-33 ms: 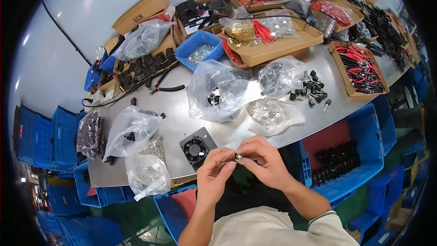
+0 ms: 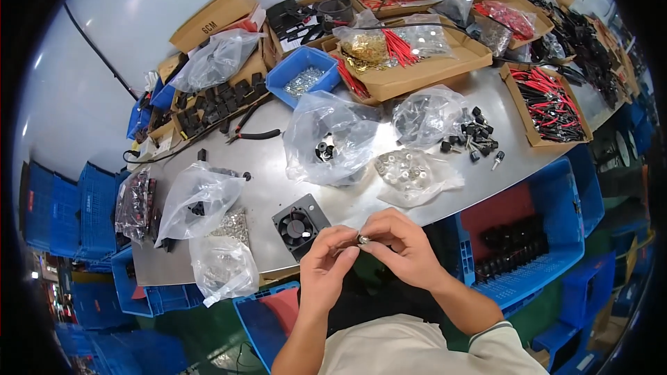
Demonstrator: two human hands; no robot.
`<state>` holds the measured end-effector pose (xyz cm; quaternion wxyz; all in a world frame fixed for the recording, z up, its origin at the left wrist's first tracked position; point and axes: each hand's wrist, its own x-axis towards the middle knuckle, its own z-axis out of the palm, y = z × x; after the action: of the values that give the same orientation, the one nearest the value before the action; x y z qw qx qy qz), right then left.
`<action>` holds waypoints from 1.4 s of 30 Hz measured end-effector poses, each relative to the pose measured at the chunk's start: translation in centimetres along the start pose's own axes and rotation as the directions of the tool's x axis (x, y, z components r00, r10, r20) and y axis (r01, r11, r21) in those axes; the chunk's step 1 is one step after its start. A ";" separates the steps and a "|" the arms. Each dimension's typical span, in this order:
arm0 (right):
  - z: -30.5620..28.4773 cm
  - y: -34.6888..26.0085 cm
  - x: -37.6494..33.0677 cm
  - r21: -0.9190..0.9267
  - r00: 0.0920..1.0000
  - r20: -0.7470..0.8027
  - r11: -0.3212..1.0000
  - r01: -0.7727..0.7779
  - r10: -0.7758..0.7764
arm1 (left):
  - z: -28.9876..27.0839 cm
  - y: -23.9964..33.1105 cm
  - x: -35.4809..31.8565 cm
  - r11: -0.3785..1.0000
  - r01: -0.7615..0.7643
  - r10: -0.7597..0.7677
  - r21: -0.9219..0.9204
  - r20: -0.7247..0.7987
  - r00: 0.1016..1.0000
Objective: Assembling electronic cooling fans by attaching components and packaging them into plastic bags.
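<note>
Fingertips of both hands meet in front of me at the table's near edge, pinching a small shiny round metal part (image 2: 363, 239). My left hand (image 2: 329, 264) closes on it from one side, thumb against the fingers. From the other side my right hand (image 2: 403, 250) grips it the same way; the fingers cover most of the part, so its exact kind is hidden. Just left of my hands, a black square box with a fan (image 2: 299, 228) lies on the metal table (image 2: 267, 187).
Beyond my hands lie plastic bags of washer-like rings (image 2: 410, 175) and dark parts (image 2: 333, 142). Black-headed metal pieces (image 2: 479, 135) are heaped on the right. Pliers (image 2: 257, 133), a blue bin (image 2: 306, 73) and a carton of red and black leads (image 2: 549, 107) stand farther back.
</note>
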<state>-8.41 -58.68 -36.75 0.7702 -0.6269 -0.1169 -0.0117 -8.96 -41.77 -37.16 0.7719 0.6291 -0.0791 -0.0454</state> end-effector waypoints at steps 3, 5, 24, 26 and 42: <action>-0.4 0.1 0.0 -0.031 0.996 0.082 0.999 -0.012 0.014 | 0.1 -0.2 -0.5 0.981 0.128 -0.132 -0.145 -0.015 0.991; -0.6 0.2 -0.1 -0.152 0.997 0.073 0.987 0.050 -0.040 | 0.4 0.4 -0.3 0.929 0.228 -0.238 -0.291 -0.002 0.971; -1.9 -1.5 0.7 -0.605 0.963 0.236 0.755 0.251 -0.130 | 0.2 -0.6 -0.2 0.955 0.188 -0.197 -0.229 -0.018 0.980; -1.5 -1.5 1.0 -0.543 0.975 0.175 0.813 0.210 -0.135 | 0.1 -0.7 0.0 0.957 0.184 -0.193 -0.224 -0.016 0.981; -1.7 -1.6 1.6 -0.602 0.956 0.264 0.753 0.266 -0.127 | -0.1 -0.4 0.5 0.959 0.190 -0.198 -0.210 -0.017 0.980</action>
<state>-6.83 -60.48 -35.21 0.4932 -0.8302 -0.2511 -0.0665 -8.45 -41.87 -37.58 0.8265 0.5507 0.0028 -0.1167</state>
